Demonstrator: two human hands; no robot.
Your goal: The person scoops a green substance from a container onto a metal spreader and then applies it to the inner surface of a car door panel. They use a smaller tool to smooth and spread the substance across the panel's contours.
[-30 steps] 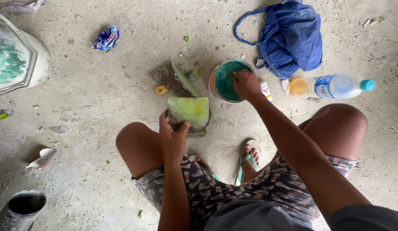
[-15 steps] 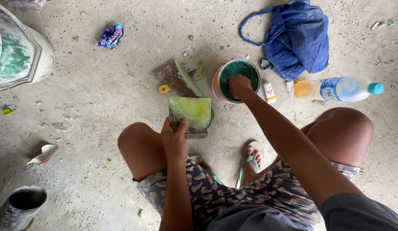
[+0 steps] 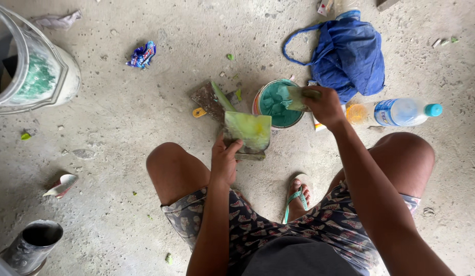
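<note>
Now my left hand (image 3: 224,161) grips the green block (image 3: 247,132) mid-frame. My right hand (image 3: 324,105) pinches a green rag (image 3: 298,98) over the paint tin (image 3: 276,105). I should rub gently, holding steady.

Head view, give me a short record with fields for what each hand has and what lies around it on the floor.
Left hand: grips a green-smeared block by its lower edge.
Right hand: holds a green-stained pad over the paint can of teal paint.
Beside can: blue bag, plastic bottle lying flat.
Far left: large clear jar.
Floor: bare concrete.
</note>
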